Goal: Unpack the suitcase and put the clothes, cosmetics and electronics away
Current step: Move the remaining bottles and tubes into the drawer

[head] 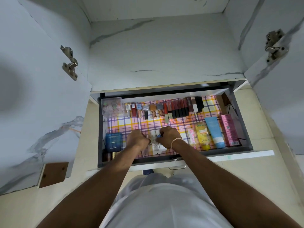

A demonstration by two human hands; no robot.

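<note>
Two white tubes lie side by side on the checked liner of the open drawer, long axes running front to back. The left hand and right hand flank them, fingers curled onto the tubes.

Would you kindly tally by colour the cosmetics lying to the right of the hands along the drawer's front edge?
Pink: 2 (floral tube, tall box)
Yellow: 1 (yellow tube)
Blue: 1 (blue tube)
Total: 4
</note>
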